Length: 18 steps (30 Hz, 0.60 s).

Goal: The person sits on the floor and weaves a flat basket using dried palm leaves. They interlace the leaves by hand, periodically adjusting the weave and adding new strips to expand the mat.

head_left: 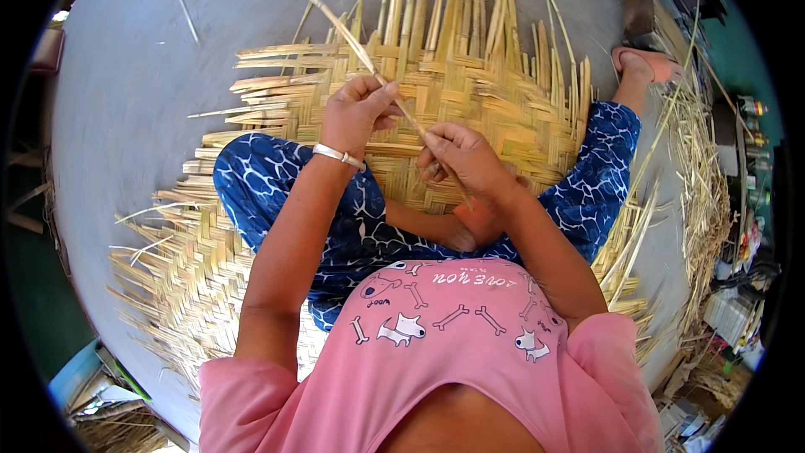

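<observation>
A long, pale split strip of cane or bamboo [352, 43] runs slantwise between my hands, its far end reaching past the top of the view. My left hand [360, 111] pinches it between thumb and fingers. Lower and to the right, my right hand [464, 161] grips the same strip close to its near end. Both hands are raised over a woven mat [503, 105] of yellowish strips, spread on the floor before and beneath me. Loose strip ends stick out along the mat's far and left edges. My crossed legs rest on the mat.
Grey floor [126, 117] surrounds the mat. A heap of loose straw-like strips [700, 193] lies along the right side, with assorted household items beyond it. An orange sandal [658, 65] is on my outstretched foot. A blue basin [75, 373] stands at the lower left.
</observation>
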Tool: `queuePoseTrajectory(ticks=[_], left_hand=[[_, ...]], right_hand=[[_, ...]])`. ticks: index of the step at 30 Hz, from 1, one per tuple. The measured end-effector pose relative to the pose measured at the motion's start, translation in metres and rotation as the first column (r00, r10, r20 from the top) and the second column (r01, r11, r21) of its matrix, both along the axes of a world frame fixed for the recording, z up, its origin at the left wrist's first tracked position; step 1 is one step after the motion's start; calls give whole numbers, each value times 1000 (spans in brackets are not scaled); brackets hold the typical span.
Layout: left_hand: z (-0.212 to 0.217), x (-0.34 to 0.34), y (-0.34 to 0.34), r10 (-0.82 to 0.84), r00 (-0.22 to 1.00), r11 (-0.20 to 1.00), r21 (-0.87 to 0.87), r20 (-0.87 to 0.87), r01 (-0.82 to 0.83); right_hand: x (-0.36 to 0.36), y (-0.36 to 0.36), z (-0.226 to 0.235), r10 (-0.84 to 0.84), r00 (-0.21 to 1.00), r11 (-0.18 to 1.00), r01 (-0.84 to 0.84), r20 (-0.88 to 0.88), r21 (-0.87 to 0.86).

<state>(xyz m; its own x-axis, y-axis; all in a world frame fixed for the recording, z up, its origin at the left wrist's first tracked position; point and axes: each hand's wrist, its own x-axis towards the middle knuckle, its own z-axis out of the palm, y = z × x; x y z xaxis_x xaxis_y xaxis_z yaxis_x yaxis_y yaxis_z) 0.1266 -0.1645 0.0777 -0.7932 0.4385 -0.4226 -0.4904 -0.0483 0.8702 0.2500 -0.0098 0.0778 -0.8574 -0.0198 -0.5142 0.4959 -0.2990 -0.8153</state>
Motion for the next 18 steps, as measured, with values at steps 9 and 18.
queuePoseTrajectory(ticks=[9, 18], left_hand=[[-33, 36, 24, -60, 983, 995, -69, 174, 73], [-46, 69, 36, -128, 990, 975, -177, 63, 137]], right_hand=[[38, 5, -12, 11, 998, 942, 12, -67, 335], [71, 16, -19, 156, 982, 747, -45, -109, 663]])
